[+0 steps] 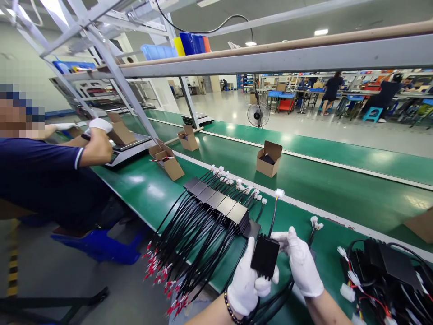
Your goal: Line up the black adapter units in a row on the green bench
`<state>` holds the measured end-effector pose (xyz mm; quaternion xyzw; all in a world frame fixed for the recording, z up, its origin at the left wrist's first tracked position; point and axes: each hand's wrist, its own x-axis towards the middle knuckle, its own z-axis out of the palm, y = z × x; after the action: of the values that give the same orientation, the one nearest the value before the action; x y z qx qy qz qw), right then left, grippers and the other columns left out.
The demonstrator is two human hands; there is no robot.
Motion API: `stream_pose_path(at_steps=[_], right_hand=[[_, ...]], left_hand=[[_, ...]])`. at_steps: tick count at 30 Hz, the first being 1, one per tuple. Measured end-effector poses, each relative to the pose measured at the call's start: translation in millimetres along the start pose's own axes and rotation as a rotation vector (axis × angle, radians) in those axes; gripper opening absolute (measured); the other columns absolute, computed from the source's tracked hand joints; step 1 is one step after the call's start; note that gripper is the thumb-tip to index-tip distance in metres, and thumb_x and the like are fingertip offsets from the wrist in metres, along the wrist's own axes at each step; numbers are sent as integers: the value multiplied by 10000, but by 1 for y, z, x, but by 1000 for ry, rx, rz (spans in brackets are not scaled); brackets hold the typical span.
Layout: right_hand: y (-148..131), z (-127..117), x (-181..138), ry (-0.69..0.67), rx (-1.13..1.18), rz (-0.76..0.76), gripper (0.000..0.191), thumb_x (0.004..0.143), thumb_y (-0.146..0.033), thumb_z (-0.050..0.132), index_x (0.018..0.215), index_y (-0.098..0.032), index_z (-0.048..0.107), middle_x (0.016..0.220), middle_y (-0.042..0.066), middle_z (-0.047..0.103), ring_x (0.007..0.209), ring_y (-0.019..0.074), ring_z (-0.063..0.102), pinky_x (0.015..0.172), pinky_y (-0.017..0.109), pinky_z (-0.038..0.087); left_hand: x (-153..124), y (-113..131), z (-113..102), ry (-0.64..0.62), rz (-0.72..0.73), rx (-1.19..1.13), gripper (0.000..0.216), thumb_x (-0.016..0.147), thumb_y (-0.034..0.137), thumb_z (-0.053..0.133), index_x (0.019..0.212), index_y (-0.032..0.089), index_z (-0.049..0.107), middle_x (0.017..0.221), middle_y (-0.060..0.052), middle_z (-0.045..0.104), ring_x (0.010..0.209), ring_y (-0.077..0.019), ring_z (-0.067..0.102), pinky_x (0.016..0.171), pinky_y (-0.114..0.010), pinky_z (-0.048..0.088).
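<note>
My left hand (248, 275), in a white glove, is closed around a flat black control box (265, 256). From the box's top edge a short black cable rises to a white connector (279, 193). My right hand (301, 259), also gloved, is at the box's upper right corner with its fingers partly extended; whether they touch the box is unclear. Beside my left hand, a row of similar black boxes (216, 201) lies on the green bench. Their long black leads (199, 234) hang over the near edge and end in red and white tips (165, 280).
To the right lies a tangled pile of black boxes and wires (389, 271). Small open cartons (269, 160) stand on the green conveyor (318, 174). A co-worker (37, 180) sits at the left near a scale (131, 149). A shelf rail (287, 56) crosses overhead.
</note>
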<state>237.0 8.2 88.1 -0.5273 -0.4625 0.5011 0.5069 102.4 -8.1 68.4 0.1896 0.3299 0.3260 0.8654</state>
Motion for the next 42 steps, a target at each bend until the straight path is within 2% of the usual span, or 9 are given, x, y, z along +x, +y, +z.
stream_pose_path(at_steps=[8, 14, 16, 19, 21, 23, 26, 35, 42], right_hand=[[9, -7, -9, -31, 46, 30, 484, 922, -559, 419, 989, -166, 693, 889, 88, 713, 810, 216, 647, 770, 317, 500], [5, -7, -5, -53, -5, 15, 501, 919, -570, 406, 1012, -170, 694, 966, 103, 705, 855, 238, 644, 815, 353, 502], [2, -9, -2, -51, -19, 15, 494, 916, -569, 410, 1017, -175, 690, 982, 100, 700, 878, 238, 639, 844, 363, 496], [-3, -15, 6, -96, -27, -6, 445, 889, -562, 475, 1036, -197, 681, 994, 80, 692, 909, 237, 632, 871, 364, 490], [-5, -21, 10, -103, -74, -28, 391, 863, -542, 535, 990, -209, 696, 972, 68, 689, 924, 240, 622, 875, 354, 483], [-5, -25, 13, -88, -106, -26, 346, 854, -515, 565, 939, -211, 705, 955, 64, 687, 943, 244, 613, 876, 346, 474], [-2, -27, 13, -87, -53, -11, 330, 872, -497, 542, 949, -213, 691, 970, 69, 682, 940, 241, 610, 856, 337, 482], [4, -23, 12, -103, 2, -13, 346, 894, -490, 504, 969, -199, 675, 965, 73, 666, 908, 224, 608, 849, 322, 476], [3, -20, 11, -59, 152, 47, 289, 841, -449, 615, 967, -196, 673, 870, 54, 673, 829, 209, 618, 786, 309, 496]], left_hand=[[3, -2, -5, -54, -17, -9, 893, 740, 832, 150, 471, 88, 564, 268, 66, 210, 239, -24, 109, 319, -206, 35], [2, 4, 0, 8, -24, 25, 880, 755, 814, 131, 446, 101, 543, 270, 71, 192, 241, -23, 95, 321, -208, 24], [-2, 8, 0, 39, 10, 95, 875, 770, 800, 146, 532, 86, 592, 313, 55, 291, 256, -23, 122, 314, -198, 53], [-10, 11, -1, 109, 259, 446, 574, 823, 608, 459, 1064, 118, 638, 770, -67, 663, 440, -70, 484, 392, -181, 347], [-15, 9, -5, 200, 471, 804, 667, 774, 347, 628, 1383, 229, 382, 1236, -92, 580, 911, -165, 620, 718, -249, 506], [-16, 3, -9, 332, 596, 1094, 856, 734, 215, 640, 1462, 254, 191, 1401, -89, 441, 1219, -226, 476, 955, -335, 444], [-13, -5, -17, 468, 690, 1322, 834, 769, 210, 602, 1464, 241, 142, 1395, -117, 438, 1252, -252, 460, 980, -399, 443], [-12, -8, -24, 651, 956, 1741, 910, 802, 266, 616, 1454, 222, -17, 1259, -184, 556, 1067, -292, 618, 854, -404, 533], [-10, -9, -29, 679, 1110, 1879, 890, 818, 264, 587, 1465, 191, -20, 1193, -191, 602, 999, -289, 652, 775, -377, 567]])
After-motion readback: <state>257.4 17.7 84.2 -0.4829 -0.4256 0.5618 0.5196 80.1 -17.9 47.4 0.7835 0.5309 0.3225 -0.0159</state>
